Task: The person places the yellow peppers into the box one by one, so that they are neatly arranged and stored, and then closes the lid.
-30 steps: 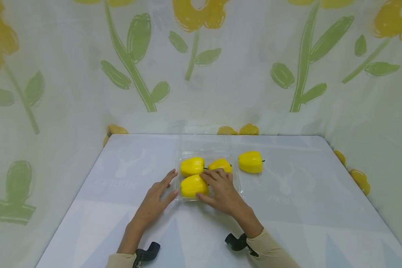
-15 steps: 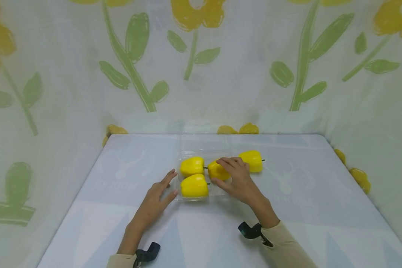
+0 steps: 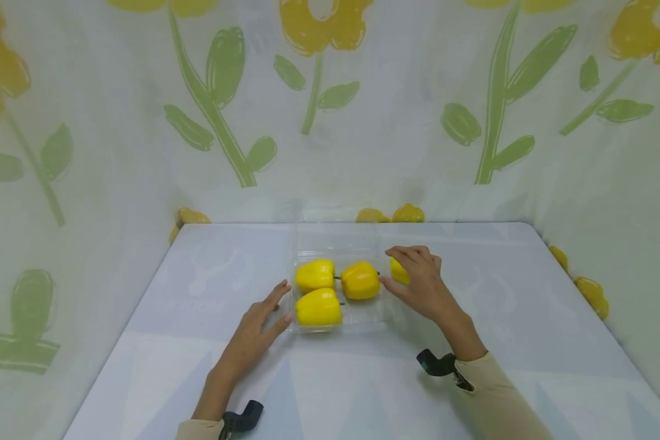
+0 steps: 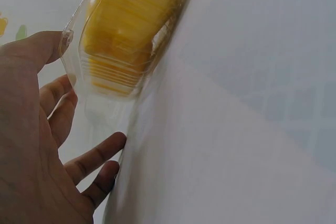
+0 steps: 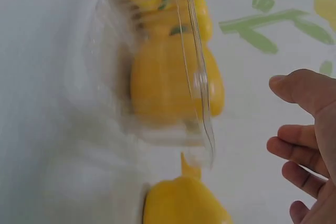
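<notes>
Peppers [image 3: 361, 281] in and beside a clear container [image 3: 365, 315]

Three yellow peppers lie inside the container on the tabletop [image 3: 500, 293]; its transparent lid [image 3: 335, 237], turned back at the far side, is faint against the pale surface. The fourth pepper [image 3: 399, 272], just outside to the right, is largely hidden behind the right hand [image 3: 422, 282], whose grip is parted and loose; the right wrist view crops both. The left hand [image 3: 258, 324] has its grip spread, thumb at the rim, contact uncertain. Ribbed plastic obscures the peppers in the left wrist view.
</notes>
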A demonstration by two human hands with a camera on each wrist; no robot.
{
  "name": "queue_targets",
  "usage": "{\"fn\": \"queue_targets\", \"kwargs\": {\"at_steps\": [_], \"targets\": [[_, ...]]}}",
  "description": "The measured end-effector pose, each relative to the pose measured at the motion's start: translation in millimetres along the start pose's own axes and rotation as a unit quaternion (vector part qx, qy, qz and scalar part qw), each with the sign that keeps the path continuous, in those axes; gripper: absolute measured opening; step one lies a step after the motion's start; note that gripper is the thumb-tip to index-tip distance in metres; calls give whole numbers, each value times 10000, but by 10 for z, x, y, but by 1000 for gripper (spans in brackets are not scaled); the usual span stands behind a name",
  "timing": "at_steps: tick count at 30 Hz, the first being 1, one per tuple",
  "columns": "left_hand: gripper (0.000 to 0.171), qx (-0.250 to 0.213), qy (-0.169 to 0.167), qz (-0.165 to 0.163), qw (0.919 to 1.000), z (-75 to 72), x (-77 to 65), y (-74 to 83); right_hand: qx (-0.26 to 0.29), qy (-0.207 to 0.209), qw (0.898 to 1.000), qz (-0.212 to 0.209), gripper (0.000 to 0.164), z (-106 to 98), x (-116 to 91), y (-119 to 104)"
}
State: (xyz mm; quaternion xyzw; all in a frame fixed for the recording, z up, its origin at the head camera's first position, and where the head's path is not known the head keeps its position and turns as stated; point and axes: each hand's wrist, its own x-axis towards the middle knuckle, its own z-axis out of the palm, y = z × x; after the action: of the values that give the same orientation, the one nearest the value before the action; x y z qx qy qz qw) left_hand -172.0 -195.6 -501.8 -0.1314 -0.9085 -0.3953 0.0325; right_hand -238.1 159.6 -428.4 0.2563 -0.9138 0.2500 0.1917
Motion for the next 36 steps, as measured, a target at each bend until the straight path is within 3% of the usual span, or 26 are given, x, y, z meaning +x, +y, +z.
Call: {"fn": "queue_targets", "kwargs": {"at_steps": [15,36], "targets": [[63,2,90,56,9999,23,1,-10,-593,-418,9962,487,61,-133,4,348],[63,-69,-13,-17,10000,7,0,8,-526,-893,9875,1185,73,-109,-35,757]]}}
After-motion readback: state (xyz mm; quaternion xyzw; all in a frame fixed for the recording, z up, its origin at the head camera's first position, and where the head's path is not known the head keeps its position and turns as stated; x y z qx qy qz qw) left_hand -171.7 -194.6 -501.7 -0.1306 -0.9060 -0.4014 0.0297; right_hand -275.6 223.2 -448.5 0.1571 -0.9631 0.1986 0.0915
